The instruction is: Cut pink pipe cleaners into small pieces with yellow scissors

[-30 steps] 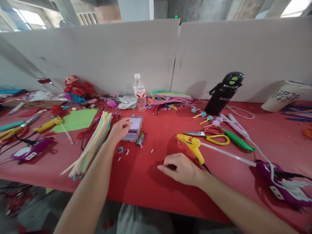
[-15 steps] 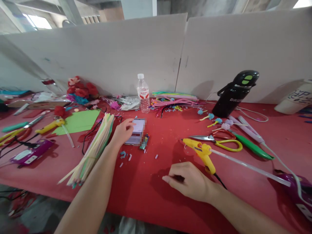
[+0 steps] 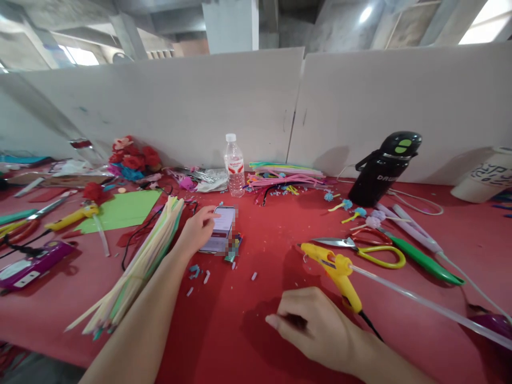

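Note:
My left hand [image 3: 197, 230] reaches forward onto a phone [image 3: 221, 236] lying flat on the red table [image 3: 256, 330], thumb touching its screen, fingers loosely curled at its left edge. My right hand [image 3: 314, 328] rests near the front edge with fingers curled under in a loose fist; whether it holds anything is hidden. A yellow glue gun [image 3: 336, 272] lies just beyond my right hand. A long bundle of pale pipe cleaners [image 3: 136, 269] lies left of my left forearm.
Scissors with yellow handles [image 3: 362, 250], a green tool [image 3: 420, 258], a black flask [image 3: 382, 168] and a water bottle [image 3: 234, 165] stand farther back. Coloured pipe cleaners [image 3: 286, 173], red paper flowers [image 3: 130, 157], green paper [image 3: 120, 210] and a purple device [image 3: 28, 264] lie around. White partition boards close the back.
The view has tilted up, so everything sits lower in frame. My left thumb stays on the phone. My right hand keeps its curled pose on the table.

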Motion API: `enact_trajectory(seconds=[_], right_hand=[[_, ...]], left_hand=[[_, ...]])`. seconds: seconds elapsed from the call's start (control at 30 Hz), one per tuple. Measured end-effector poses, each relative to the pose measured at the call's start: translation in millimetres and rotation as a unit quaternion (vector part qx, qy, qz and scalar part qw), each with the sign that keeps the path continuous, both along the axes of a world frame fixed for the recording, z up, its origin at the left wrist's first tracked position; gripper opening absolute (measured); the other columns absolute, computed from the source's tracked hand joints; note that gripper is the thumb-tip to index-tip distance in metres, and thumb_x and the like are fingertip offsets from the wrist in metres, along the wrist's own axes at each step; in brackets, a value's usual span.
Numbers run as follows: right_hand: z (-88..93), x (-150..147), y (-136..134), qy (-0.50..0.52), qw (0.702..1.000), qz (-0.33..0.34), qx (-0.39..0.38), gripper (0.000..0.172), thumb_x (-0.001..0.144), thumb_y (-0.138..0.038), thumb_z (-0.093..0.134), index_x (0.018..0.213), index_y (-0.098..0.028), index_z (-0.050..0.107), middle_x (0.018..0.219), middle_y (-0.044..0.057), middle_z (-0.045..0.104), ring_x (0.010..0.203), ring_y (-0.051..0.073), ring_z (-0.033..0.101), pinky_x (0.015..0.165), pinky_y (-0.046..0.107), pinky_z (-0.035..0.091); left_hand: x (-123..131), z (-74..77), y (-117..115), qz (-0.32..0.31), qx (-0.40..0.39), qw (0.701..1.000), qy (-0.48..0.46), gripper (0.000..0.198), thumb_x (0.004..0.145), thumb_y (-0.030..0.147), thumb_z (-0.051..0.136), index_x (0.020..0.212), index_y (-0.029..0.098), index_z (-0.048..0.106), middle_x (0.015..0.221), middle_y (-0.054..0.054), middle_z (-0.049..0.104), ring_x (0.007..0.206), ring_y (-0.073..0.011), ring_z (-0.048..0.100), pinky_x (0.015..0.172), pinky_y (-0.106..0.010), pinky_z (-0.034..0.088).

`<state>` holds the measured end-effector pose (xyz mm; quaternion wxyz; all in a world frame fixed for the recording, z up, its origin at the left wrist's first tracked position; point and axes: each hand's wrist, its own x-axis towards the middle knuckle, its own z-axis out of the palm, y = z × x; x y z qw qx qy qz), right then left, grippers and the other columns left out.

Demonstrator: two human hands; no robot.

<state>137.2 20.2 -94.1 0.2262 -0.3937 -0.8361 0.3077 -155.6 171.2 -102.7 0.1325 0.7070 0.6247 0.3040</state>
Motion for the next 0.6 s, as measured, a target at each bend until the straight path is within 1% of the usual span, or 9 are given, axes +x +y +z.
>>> enact_trajectory(seconds=[0.13, 0.43, 0.6], right_hand=[[-2.5, 1.0, 1.3, 0.006, 1.000, 0.000, -0.003, 0.034, 0.090, -0.038, 0.049, 0.063, -0.017, 0.045, 0.058, -0.005, 0.046, 0.052, 0.005, 0.038, 0.052, 0.019, 0.027], [-5.6, 0.7, 0.8, -0.003, 1.000, 0.004, -0.009, 0.035, 0.091, -0.038, 0.048, 0.063, -0.017, 0.046, 0.059, -0.004, 0.046, 0.053, 0.006, 0.038, 0.053, 0.020, 0.028], [-4.3, 0.2, 1.2, -0.010, 1.000, 0.001, -0.008, 0.035, 0.091, -0.038, 0.048, 0.063, -0.017, 0.046, 0.059, -0.004, 0.046, 0.053, 0.006, 0.038, 0.053, 0.020, 0.028]], left_hand=[[-0.5, -1.5, 1.5, 0.001, 0.004, 1.000, 0.002, 0.042, 0.080, 0.024, 0.045, 0.121, 0.022, 0.051, 0.110, -0.003, 0.069, 0.106, -0.0187, 0.060, 0.092, -0.030, 0.042], [0.0, -2.2, 4.9, 0.003, -0.004, 1.000, -0.009, 0.047, 0.078, 0.025, 0.048, 0.125, 0.022, 0.050, 0.115, -0.003, 0.067, 0.109, -0.0199, 0.059, 0.098, -0.033, 0.040], [-1.2, 0.1, 3.0, -0.002, 0.016, 0.999, -0.042, 0.046, 0.078, 0.025, 0.047, 0.124, 0.022, 0.052, 0.114, -0.002, 0.068, 0.108, -0.0192, 0.060, 0.095, -0.031, 0.043]])
